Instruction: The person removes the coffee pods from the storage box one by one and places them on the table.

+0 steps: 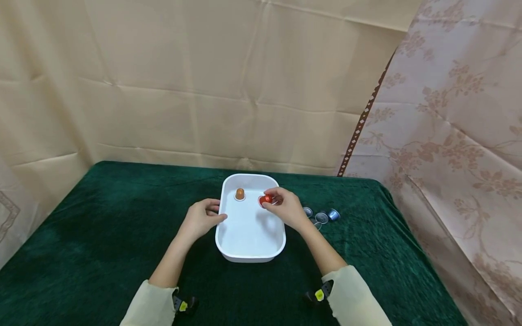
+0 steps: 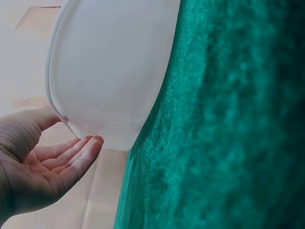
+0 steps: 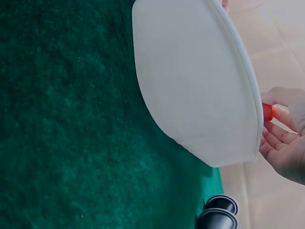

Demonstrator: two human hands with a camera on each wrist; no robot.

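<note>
A white plastic tray (image 1: 249,235) lies on the green cloth. My left hand (image 1: 200,219) holds its left side, thumb over the rim and fingertips against the outer wall (image 2: 109,71). My right hand (image 1: 288,209) reaches over the right rim and pinches a red coffee capsule (image 1: 267,198) between thumb and fingers, inside the tray's far right part. In the right wrist view only a bit of the red capsule (image 3: 268,112) shows past the rim. An orange-brown coffee capsule (image 1: 240,194) stands on its wide end inside the tray, at the far left.
Several coffee capsules lie on the cloth right of the tray, among them a blue one (image 1: 333,214) on its side and a silver-lidded one (image 1: 321,218). The green cloth (image 1: 122,226) covers the table. A beige curtain (image 1: 204,90) hangs behind, a floral one (image 1: 461,136) at right.
</note>
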